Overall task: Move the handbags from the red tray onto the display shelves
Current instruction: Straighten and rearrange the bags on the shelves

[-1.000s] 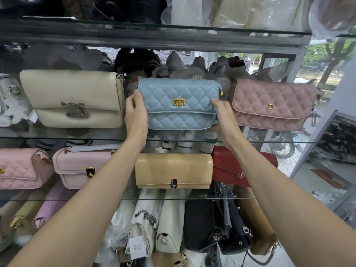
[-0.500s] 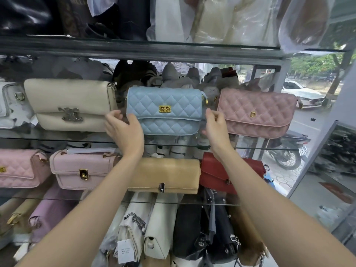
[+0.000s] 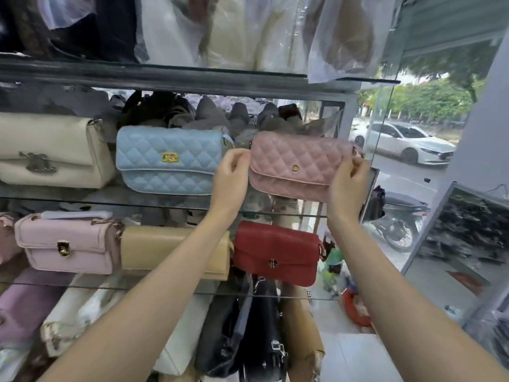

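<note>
A pink quilted handbag stands at the right end of the upper glass shelf. My left hand grips its left end and my right hand grips its right end. To its left stand a light blue quilted handbag with a gold clasp and a cream handbag. The shelf below carries a pale pink handbag, a tan handbag and a red handbag. No red tray shows in the frame.
More bags crowd the lowest level: white, black and brown ones. Plastic-wrapped goods fill the top shelf. A glass side panel bounds the shelves on the right, with a white car and a motorbike outside.
Both hands let go of the blue handbag and shifted right onto the pink quilted handbag. The blue bag stays on the shelf. The camera turned right.
</note>
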